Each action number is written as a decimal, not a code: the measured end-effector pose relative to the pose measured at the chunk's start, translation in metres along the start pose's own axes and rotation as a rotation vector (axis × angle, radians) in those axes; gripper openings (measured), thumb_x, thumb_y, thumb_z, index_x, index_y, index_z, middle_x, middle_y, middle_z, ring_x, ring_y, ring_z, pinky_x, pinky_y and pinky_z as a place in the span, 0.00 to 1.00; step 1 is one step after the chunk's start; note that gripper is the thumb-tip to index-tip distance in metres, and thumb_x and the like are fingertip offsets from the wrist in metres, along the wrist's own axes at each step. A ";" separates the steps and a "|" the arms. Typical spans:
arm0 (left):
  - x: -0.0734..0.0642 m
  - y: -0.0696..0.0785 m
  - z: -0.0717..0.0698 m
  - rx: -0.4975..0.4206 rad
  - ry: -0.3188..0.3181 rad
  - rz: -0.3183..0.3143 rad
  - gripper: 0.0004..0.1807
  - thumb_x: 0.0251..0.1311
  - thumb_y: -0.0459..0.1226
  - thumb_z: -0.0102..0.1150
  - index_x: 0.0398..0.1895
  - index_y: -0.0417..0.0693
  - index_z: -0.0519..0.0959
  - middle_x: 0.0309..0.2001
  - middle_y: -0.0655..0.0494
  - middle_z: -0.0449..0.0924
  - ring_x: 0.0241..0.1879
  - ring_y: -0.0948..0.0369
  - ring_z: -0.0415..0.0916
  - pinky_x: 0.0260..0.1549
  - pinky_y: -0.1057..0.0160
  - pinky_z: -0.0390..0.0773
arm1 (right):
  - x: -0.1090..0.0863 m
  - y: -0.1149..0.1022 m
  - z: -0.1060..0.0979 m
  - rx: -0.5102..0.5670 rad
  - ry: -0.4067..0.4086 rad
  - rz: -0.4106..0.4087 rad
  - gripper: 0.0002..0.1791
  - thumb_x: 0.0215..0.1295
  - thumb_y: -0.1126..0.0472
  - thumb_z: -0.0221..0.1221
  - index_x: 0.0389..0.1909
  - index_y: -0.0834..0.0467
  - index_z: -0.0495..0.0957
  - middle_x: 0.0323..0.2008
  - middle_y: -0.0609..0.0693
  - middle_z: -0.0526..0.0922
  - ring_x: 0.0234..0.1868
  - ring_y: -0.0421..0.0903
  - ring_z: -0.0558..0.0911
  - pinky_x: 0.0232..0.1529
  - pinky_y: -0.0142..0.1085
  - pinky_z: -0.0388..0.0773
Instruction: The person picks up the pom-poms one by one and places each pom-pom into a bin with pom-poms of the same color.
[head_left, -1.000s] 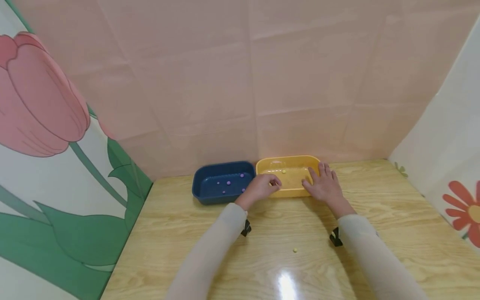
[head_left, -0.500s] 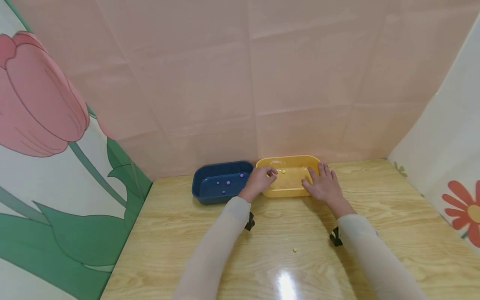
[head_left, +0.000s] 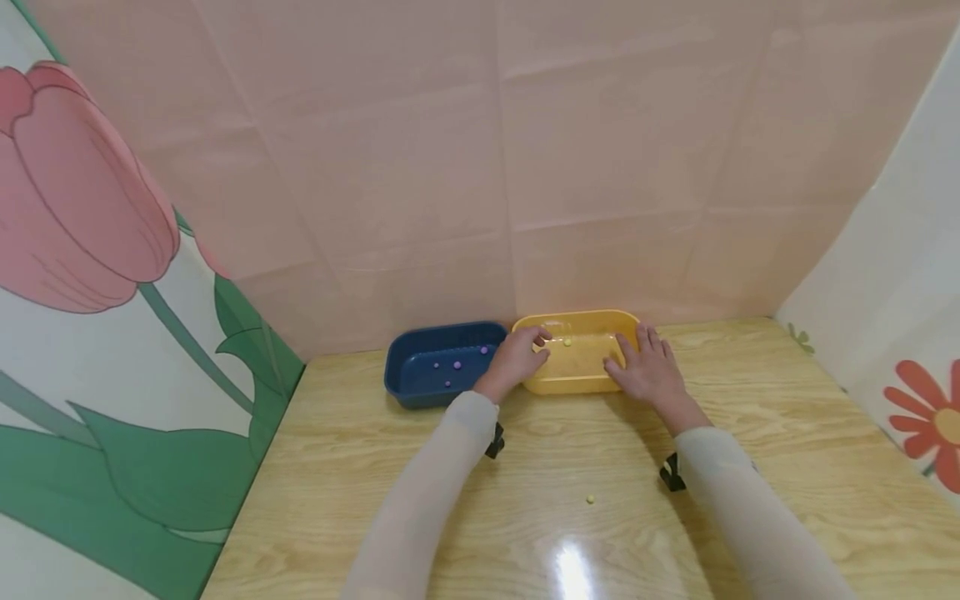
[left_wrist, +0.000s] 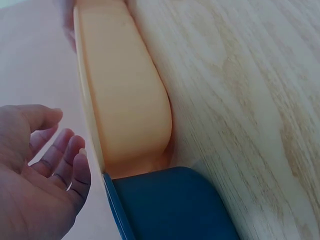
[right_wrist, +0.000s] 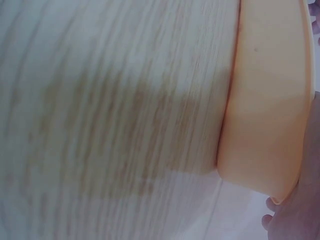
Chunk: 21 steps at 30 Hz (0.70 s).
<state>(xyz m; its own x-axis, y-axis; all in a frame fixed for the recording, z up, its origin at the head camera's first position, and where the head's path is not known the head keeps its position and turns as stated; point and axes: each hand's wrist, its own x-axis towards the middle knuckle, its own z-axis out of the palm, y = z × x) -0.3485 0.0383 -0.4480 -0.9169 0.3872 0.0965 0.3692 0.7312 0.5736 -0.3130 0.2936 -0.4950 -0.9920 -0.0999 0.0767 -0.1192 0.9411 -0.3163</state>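
My left hand (head_left: 517, 358) hovers over the left end of the yellow basin (head_left: 577, 385), its thumb and fingers parted and loosely bent. In the left wrist view the left hand (left_wrist: 45, 170) shows nothing between its fingers, beside the basin's rim. My right hand (head_left: 651, 368) rests at the basin's right end with spread, straight fingers, the tips over the rim. A small yellow ball (head_left: 567, 342) lies inside the yellow basin. Left of it, touching end to end, stands a dark blue basin (head_left: 405, 385) with several purple balls (head_left: 457, 365); my left hand and wrist hide its right front part.
Another small yellow ball (head_left: 590, 499) lies on the wooden table (head_left: 315, 500) between my forearms, near a bright glare spot. A pink sheet (head_left: 390, 167) hangs right behind the basins. Flower-printed panels (head_left: 97, 333) flank the table on both sides.
My left hand has shifted a little left and back, and its thumb and fingers have spread apart. One purple ball in the blue basin is now hidden behind it. The right hand stays put.
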 end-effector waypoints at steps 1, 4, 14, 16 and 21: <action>-0.001 0.000 0.000 -0.002 -0.004 0.010 0.16 0.70 0.37 0.61 0.59 0.48 0.81 0.52 0.53 0.84 0.49 0.57 0.80 0.49 0.61 0.79 | 0.000 0.000 0.000 0.001 -0.001 0.001 0.42 0.78 0.38 0.38 0.79 0.64 0.52 0.77 0.75 0.38 0.77 0.74 0.38 0.74 0.66 0.34; -0.003 0.000 0.002 0.002 -0.009 0.047 0.15 0.70 0.37 0.61 0.58 0.49 0.81 0.52 0.52 0.84 0.49 0.58 0.80 0.48 0.62 0.79 | 0.000 0.001 0.000 0.004 -0.004 0.003 0.42 0.78 0.37 0.38 0.79 0.64 0.52 0.77 0.75 0.38 0.77 0.74 0.38 0.74 0.66 0.34; -0.022 0.008 0.006 0.004 -0.048 0.155 0.15 0.70 0.39 0.60 0.58 0.51 0.81 0.52 0.51 0.81 0.42 0.61 0.80 0.43 0.67 0.78 | 0.001 0.001 0.000 -0.011 0.001 0.002 0.42 0.78 0.38 0.39 0.79 0.64 0.53 0.77 0.76 0.39 0.77 0.74 0.39 0.73 0.67 0.36; -0.027 0.010 0.008 0.020 -0.052 0.177 0.15 0.70 0.40 0.60 0.58 0.51 0.81 0.52 0.53 0.81 0.43 0.61 0.79 0.43 0.68 0.78 | 0.001 0.001 0.000 -0.013 0.000 0.004 0.41 0.78 0.39 0.39 0.79 0.65 0.53 0.77 0.76 0.39 0.77 0.74 0.39 0.73 0.67 0.36; -0.039 0.012 0.013 0.034 -0.080 0.234 0.16 0.70 0.42 0.61 0.58 0.49 0.82 0.51 0.56 0.81 0.48 0.61 0.80 0.46 0.69 0.78 | 0.001 0.001 0.001 -0.023 0.003 0.001 0.42 0.78 0.37 0.38 0.79 0.65 0.53 0.77 0.76 0.39 0.77 0.74 0.39 0.73 0.67 0.36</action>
<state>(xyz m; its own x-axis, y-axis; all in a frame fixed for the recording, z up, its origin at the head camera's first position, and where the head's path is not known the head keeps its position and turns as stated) -0.3062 0.0390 -0.4552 -0.7913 0.5906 0.1584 0.5765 0.6343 0.5150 -0.3140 0.2941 -0.4958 -0.9920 -0.0980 0.0794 -0.1172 0.9483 -0.2948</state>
